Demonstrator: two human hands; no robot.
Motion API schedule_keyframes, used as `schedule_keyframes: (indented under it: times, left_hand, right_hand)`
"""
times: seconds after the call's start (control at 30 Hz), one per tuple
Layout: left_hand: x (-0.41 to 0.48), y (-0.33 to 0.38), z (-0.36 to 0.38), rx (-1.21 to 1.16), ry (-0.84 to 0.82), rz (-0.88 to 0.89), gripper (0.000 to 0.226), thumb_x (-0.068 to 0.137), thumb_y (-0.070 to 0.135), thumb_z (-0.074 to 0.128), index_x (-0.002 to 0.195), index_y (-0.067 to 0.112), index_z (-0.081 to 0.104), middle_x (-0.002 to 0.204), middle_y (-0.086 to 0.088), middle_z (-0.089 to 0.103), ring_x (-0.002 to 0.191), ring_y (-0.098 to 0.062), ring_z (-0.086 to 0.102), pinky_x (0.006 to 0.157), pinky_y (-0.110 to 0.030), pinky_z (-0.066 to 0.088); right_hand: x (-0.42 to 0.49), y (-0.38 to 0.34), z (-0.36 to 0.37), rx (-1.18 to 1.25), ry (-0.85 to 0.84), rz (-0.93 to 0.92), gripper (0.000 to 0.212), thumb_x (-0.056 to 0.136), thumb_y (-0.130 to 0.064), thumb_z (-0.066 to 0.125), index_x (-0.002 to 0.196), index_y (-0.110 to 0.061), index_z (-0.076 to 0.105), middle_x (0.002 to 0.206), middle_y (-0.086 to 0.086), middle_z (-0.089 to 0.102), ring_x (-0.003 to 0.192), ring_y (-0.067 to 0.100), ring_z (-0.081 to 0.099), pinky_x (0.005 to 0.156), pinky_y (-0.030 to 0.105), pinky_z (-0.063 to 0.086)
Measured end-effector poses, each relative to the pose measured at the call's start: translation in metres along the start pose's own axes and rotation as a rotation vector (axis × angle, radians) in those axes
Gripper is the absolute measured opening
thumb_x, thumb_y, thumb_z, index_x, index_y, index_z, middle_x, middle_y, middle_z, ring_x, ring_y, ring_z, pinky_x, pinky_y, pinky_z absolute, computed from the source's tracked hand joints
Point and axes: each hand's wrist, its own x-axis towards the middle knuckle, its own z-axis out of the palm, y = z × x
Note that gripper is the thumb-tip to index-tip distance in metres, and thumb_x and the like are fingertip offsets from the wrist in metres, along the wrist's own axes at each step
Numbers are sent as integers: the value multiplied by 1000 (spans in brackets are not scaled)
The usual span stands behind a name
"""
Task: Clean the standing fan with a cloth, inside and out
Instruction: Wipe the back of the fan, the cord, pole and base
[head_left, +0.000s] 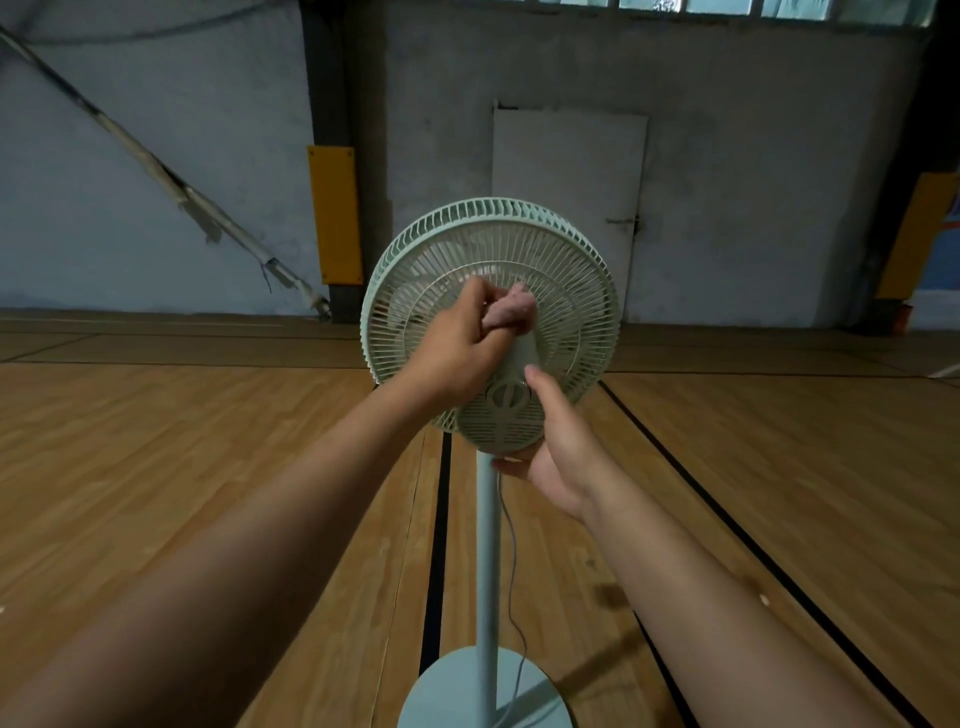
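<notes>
Base (483, 691) nearest, on wood floor (208, 467); pole (487, 545) rises to fan (566, 291), seen from behind. Left hand (457, 353) grips bunched pink cloth (511, 312) against rear grille. Right hand (558, 452) cups motor housing (501, 421) from below, thumb up its side.

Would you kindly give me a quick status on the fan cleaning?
Left hand grips pink cloth against rear grille. Right hand cups motor housing from below. Grille still closed. Nothing in the way.
</notes>
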Motion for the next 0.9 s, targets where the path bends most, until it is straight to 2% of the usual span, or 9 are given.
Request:
schedule_keyframes:
  times: [0.07,0.17,0.23,0.33,0.4,0.57,0.7,0.83,0.9]
  left_hand:
    - [3,0,-5,-40,-77,-22,29,103,39,55,124,19,59,113,-2,70,100,-19,69,81,-38,58]
    - [-8,1,-7,-123,-83,-70,46,101,42,50,140,23,65,128,-1,71,114,-17,68,101,-43,58]
    - [-22,2,1,-198,-5,-128,56,101,42,48,151,22,60,144,0,66,130,-17,63,112,-45,53]
    - [-50,7,18,-259,107,-202,62,104,46,43,161,25,51,166,4,50,153,-14,46,125,-47,42]
    - [-68,10,24,-251,146,-226,63,107,53,39,165,30,44,167,11,47,153,-7,43,126,-47,42]
    - [-92,17,28,-32,101,-110,61,112,45,40,170,30,32,177,6,30,162,-1,16,135,-44,23]
    - [-75,24,24,161,11,-19,58,115,36,45,171,25,32,181,0,18,166,-10,6,137,-40,9]
    - [-41,34,22,227,-91,-67,48,111,25,47,158,24,57,177,-10,31,167,-27,16,135,-48,16]
    - [-25,35,21,267,-132,-127,39,108,19,50,143,12,67,164,-16,48,157,-34,34,128,-48,28]
  right_hand:
    - [4,-3,-1,38,-14,-8,52,106,-56,48,140,-20,62,128,13,74,127,37,65,109,56,48]
    - [6,-5,-2,41,-19,-20,50,108,-52,46,140,-18,62,129,14,73,125,35,66,108,56,50]
    - [6,-4,2,30,-8,-39,49,108,-52,47,139,-18,62,126,14,75,120,34,69,99,52,56]
    - [5,-2,7,21,28,-55,49,107,-54,48,138,-18,63,122,16,75,110,31,72,74,39,61]
    - [6,-3,8,22,31,-56,50,107,-56,48,137,-19,64,120,15,76,110,31,73,73,38,60]
    - [4,-1,3,38,13,-60,47,106,-56,48,136,-26,68,123,10,77,119,30,71,104,52,54]
    - [2,0,4,60,-31,-67,40,105,-51,50,132,-30,72,127,8,75,122,29,70,100,51,56]
    - [2,2,0,100,-7,-58,41,109,-49,44,127,-26,73,121,11,77,114,33,71,95,53,54]
    - [2,3,-1,102,-4,-58,39,110,-45,43,124,-24,74,116,13,78,107,33,70,87,49,51]
